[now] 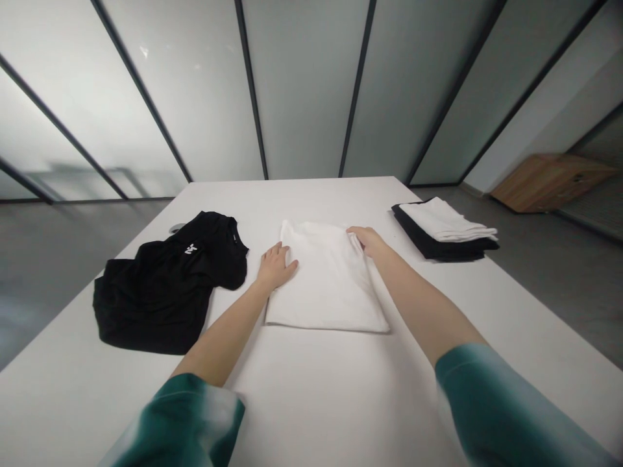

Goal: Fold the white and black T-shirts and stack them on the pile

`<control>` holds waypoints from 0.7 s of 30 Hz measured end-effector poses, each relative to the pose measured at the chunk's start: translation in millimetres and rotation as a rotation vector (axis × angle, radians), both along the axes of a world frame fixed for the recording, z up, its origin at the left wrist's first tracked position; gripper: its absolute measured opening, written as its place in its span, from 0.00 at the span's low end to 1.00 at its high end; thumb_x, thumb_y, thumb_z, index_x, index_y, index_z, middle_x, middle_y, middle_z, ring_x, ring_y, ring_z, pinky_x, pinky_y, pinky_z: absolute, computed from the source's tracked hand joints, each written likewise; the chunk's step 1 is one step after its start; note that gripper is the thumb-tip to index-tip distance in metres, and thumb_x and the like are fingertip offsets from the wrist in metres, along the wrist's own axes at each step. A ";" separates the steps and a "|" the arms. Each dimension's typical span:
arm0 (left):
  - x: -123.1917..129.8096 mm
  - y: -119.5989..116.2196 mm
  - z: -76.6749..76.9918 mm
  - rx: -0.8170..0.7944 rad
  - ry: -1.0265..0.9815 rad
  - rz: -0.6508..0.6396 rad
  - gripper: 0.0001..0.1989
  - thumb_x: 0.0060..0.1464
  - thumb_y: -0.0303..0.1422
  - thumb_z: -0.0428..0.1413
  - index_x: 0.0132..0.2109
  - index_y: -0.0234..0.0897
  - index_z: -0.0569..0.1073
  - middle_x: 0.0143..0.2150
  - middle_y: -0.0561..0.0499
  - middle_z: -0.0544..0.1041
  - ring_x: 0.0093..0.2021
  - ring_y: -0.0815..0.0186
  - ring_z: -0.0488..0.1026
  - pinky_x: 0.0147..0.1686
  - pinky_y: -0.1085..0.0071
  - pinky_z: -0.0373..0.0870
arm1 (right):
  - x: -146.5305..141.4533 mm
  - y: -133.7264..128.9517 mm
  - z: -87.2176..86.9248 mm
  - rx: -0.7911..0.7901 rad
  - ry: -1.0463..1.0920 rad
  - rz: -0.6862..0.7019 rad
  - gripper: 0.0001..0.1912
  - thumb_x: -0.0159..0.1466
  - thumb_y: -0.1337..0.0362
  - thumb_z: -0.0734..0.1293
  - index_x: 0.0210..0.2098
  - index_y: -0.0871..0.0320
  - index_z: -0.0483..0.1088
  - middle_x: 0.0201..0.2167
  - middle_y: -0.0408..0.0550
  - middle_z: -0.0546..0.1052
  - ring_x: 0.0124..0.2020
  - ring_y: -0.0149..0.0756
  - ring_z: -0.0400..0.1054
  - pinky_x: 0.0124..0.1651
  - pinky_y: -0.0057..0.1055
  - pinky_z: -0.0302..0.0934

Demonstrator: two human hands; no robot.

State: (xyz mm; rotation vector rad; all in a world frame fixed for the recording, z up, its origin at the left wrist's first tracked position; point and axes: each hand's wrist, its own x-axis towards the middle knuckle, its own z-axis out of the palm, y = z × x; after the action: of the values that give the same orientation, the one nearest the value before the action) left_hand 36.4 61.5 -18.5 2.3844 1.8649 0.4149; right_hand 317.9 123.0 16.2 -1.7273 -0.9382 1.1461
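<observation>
A white shirt (326, 279) lies folded into a rough rectangle on the table before me. Along its left edge, my left hand (275, 266) rests flat with the fingers apart. At the far right corner, my right hand (367, 240) has its fingers closed on the cloth, which bunches slightly there. The fingertips of that hand are partly hidden by the fabric. To the left of the white shirt is a black T-shirt (170, 285) with a small white print, loosely laid and creased, touched by neither hand.
The white table (321, 395) stretches away toward frosted glass panels (306, 84). On its right side sits a stack of folded black and white clothes (442, 224). A small grey object (176, 228) shows behind the black T-shirt. A wooden cabinet (545, 181) stands on the floor at right.
</observation>
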 end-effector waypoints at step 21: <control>1.5 -2.1 3.6 -0.024 -0.010 0.017 0.27 0.61 0.43 0.51 0.63 0.36 0.66 0.69 0.38 0.61 0.67 0.51 0.60 0.64 0.54 0.58 | 4.3 26.0 -11.8 0.036 -0.289 -0.137 0.31 0.48 0.66 0.72 0.52 0.60 0.70 0.47 0.54 0.76 0.45 0.43 0.71 0.45 0.34 0.66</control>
State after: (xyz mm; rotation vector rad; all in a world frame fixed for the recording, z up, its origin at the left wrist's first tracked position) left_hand 37.9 59.4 -14.9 2.3487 1.8760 0.4029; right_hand 322.2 148.9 4.3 -1.9294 -0.9870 0.7995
